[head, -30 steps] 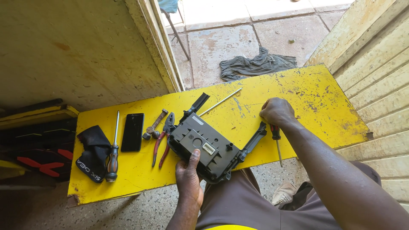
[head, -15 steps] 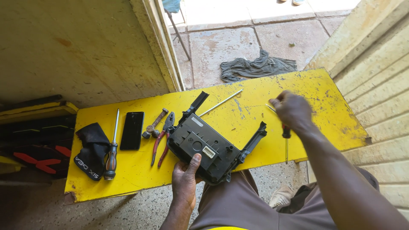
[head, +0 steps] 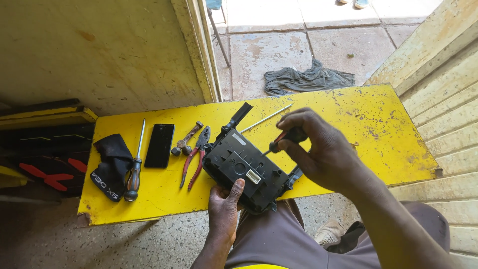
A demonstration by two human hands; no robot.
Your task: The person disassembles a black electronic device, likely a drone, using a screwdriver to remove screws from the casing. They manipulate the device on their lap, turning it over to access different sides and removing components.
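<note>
Squarely at the near edge of the yellow painted wooden board [head: 368, 124] lies one black plastic electronic module with a small white connector [head: 246, 172], partly overhanging toward the person's lap. It looks rigid and fairly light, though its thin projecting brackets seem breakable, so the solid body edge is the safer place to grip. The left hand [head: 224, 209] does just that, its thumb pressed on the near face and fingers curled underneath. The right hand [head: 318, 149] is closed round one red-and-black-handled screwdriver [head: 284, 139], tip down on the module. To the left lie one pair of red-handled pliers [head: 196, 154], one small hammer [head: 185, 139], one black phone [head: 160, 145], a second, long screwdriver [head: 135, 164] and one black cloth [head: 112, 162]. One thin metal rod [head: 266, 118] lies beyond, and one grey rag [head: 306, 79] on the far floor.
</note>
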